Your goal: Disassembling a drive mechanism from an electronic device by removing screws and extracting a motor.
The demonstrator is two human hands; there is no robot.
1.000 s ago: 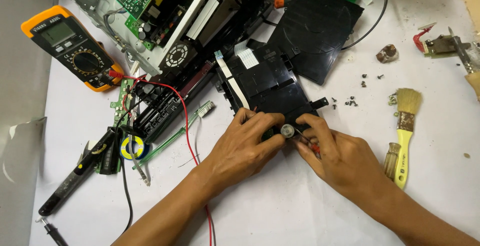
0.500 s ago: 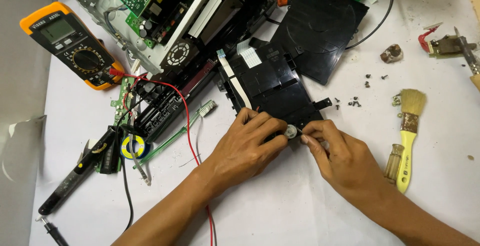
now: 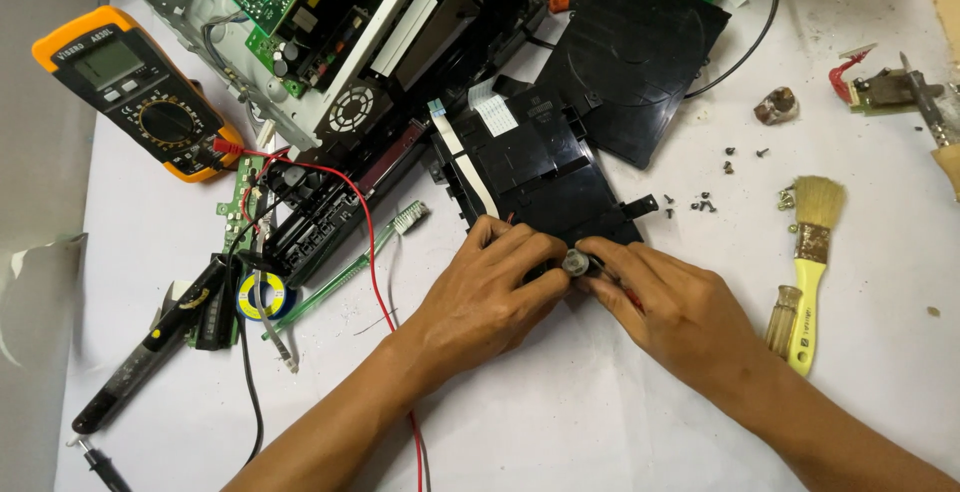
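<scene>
Resting on the white table, the black plastic drive module lies just above both hands. The left hand and right hand meet at its near edge, fingers pinched together on a small round grey metal motor between them.

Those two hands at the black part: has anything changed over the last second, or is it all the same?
Very little. The left hand and right hand have stayed pressed together at the near edge of the black plastic module, pinching the small round metal part between their fingertips; the fingers only shifted slightly. The multimeter, yellow-handled brush and loose screws lie where they were.
</scene>
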